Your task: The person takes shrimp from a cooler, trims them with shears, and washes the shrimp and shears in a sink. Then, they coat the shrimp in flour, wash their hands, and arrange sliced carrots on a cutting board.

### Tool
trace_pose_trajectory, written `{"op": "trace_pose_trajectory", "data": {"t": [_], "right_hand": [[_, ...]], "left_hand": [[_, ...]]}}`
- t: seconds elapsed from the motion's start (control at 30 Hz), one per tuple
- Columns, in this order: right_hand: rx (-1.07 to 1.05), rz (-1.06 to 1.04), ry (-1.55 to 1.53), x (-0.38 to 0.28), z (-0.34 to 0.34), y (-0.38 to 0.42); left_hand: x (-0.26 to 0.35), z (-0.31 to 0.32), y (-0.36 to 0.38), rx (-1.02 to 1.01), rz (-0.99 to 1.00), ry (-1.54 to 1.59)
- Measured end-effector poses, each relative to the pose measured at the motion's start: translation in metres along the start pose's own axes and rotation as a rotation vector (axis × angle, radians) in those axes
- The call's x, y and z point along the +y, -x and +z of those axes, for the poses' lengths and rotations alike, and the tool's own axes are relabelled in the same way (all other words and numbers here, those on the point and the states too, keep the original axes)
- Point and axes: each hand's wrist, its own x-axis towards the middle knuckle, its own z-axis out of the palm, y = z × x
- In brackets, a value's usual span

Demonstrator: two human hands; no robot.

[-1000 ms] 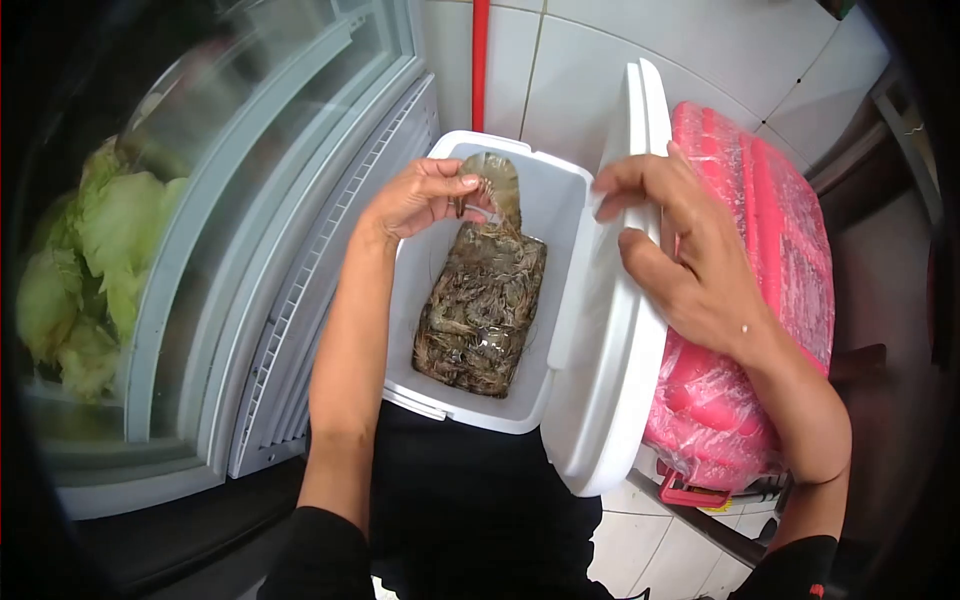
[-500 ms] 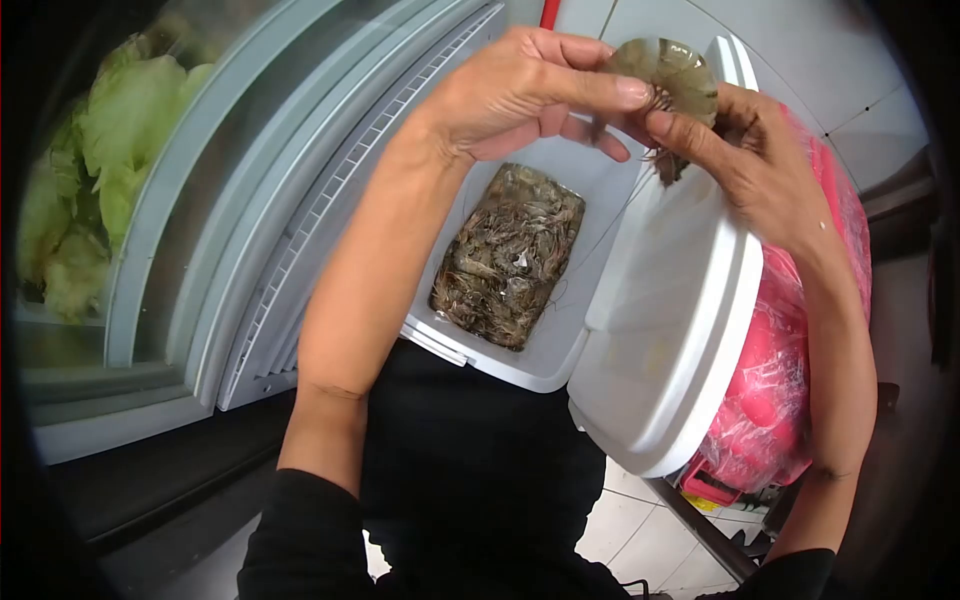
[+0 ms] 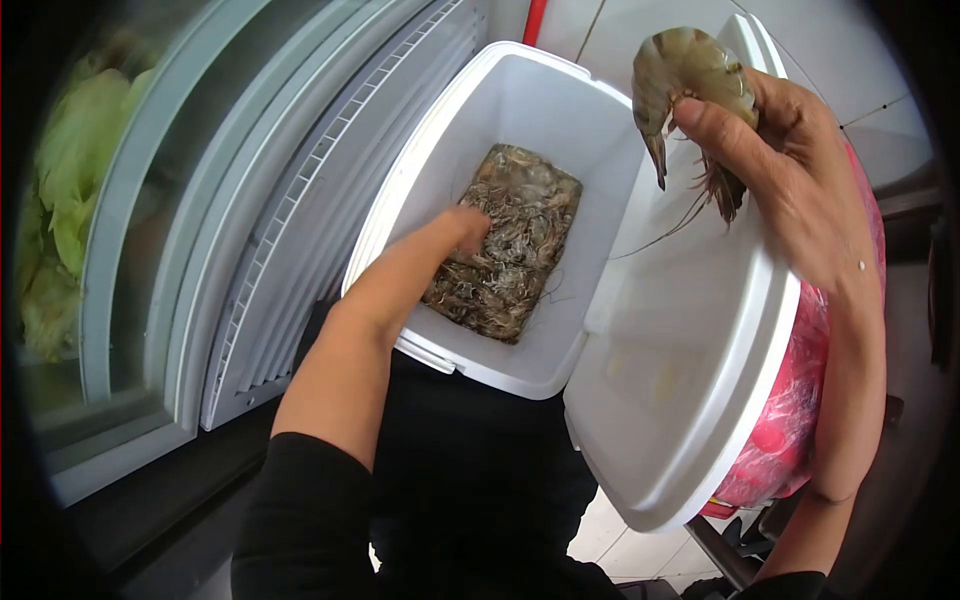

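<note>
A large raw shrimp [image 3: 690,75], greenish-grey and curled, is pinched between the thumb and fingers of my right hand [image 3: 800,165], above the open lid. Its legs and long feelers hang down. My left hand [image 3: 468,230] reaches down into a white cooler box [image 3: 425,165] and touches the left side of a block of packed shrimp [image 3: 525,235] at the bottom. The left fingertips are hidden, so whether they grip anything does not show.
The box's white lid [image 3: 670,380] hangs open on the right, beside a pink plastic-wrapped bundle [image 3: 775,440]. On the left stands a glass-fronted display fridge [image 3: 150,220] with leafy greens [image 3: 75,190] behind its glass. Tiles cover the floor and wall.
My left hand has let go of the shrimp and dropped into the box. My right hand now holds the shrimp alone, slightly farther right. The view has shifted a little.
</note>
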Motion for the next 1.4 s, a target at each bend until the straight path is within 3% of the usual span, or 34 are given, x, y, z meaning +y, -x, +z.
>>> {"op": "trace_pose_trajectory", "data": {"t": [0.03, 0.07, 0.13, 0.23, 0.37, 0.43, 0.47, 0.53, 0.6, 0.67, 0.7, 0.77, 0.9, 1.13, 1.2, 1.27, 1.4], "right_hand": [[0.026, 0.003, 0.013, 0.0, 0.001, 0.0], [0.026, 0.008, 0.016, 0.001, 0.001, 0.0], [0.051, 0.006, -0.117, 0.001, 0.004, 0.001], [0.062, -0.161, -0.26, 0.001, 0.011, 0.011], [0.078, -0.157, -0.256, 0.002, 0.008, 0.008], [0.024, -0.036, -0.086, 0.001, 0.001, 0.003], [0.029, -0.034, -0.087, 0.003, 0.004, 0.005], [0.126, -0.172, -0.239, 0.008, 0.012, 0.011], [0.074, -0.101, -0.187, 0.009, 0.001, 0.004], [0.02, -0.04, -0.134, 0.008, -0.009, 0.0], [0.0, -0.029, 0.002, 0.008, -0.012, 0.0], [-0.005, -0.061, 0.126, 0.008, -0.013, -0.001], [0.03, -0.076, 0.136, 0.008, -0.013, -0.001], [0.062, -0.132, 0.105, 0.006, -0.012, -0.001], [0.037, -0.123, 0.119, 0.006, -0.014, -0.002], [0.042, -0.288, 0.157, 0.009, -0.015, -0.003], [0.025, -0.335, 0.228, 0.014, -0.013, -0.004]], "left_hand": [[-0.001, 0.013, 0.001, -0.106, 0.035, -0.123], [-0.006, 0.026, -0.005, -0.107, 0.04, -0.122], [-0.012, 0.052, -0.013, -0.074, 0.079, -0.454], [-0.005, 0.049, -0.011, -0.032, 0.077, -0.514], [-0.005, 0.033, 0.0, -0.031, 0.048, -0.422], [-0.011, 0.03, -0.013, 0.042, -0.063, 0.012], [-0.015, 0.026, -0.021, 0.043, -0.06, 0.007], [-0.017, 0.003, -0.03, -0.012, -0.047, 0.606], [-0.011, -0.024, -0.022, 0.076, 0.036, 0.637], [0.001, -0.066, 0.008, -0.023, 0.06, 1.269], [0.002, -0.078, 0.019, -0.012, 0.066, 1.261], [0.001, -0.093, 0.04, -0.071, 0.446, 1.828], [0.005, -0.121, 0.08, 0.082, 0.621, 1.822], [0.013, -0.161, 0.135, 0.394, 0.558, 1.704], [0.021, -0.176, 0.153, 0.384, 0.559, 1.682], [0.04, -0.188, 0.167, 0.585, 0.571, 1.725], [0.065, -0.216, 0.187, 0.641, 0.705, 1.714]]}}
